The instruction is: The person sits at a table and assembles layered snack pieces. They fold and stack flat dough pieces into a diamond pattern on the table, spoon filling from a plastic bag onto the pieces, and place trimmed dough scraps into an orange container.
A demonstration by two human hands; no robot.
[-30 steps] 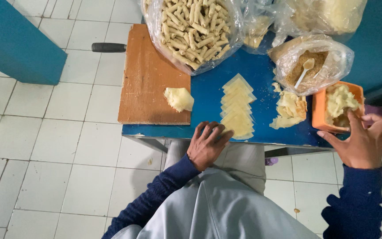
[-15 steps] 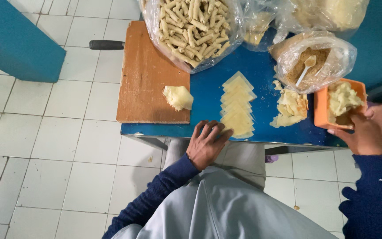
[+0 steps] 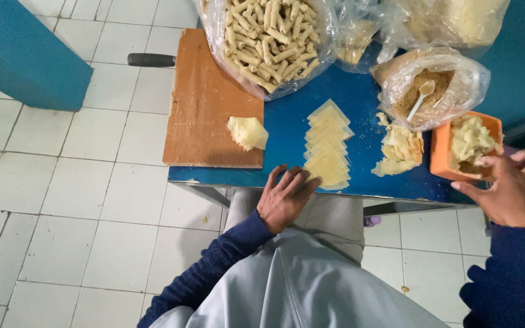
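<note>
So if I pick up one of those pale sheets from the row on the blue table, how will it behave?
The sheets look thin and lie flat, overlapping, so one would probably droop and feel light. Their pale, doughy look suggests it may tear or stick to its neighbour. The left hand rests at the row's near end; lifting from an edge seems safest.

floor: pale square tiles [image 3: 62,200] with thin grey grout lines, a few small crumbs lying on them
bench: blue top [image 3: 287,130], front edge chipped, set over the tiles
upper left: slanted teal panel [image 3: 22,51]
right: teal surface [image 3: 521,67]
light: even, soft, no hard shadows
</note>
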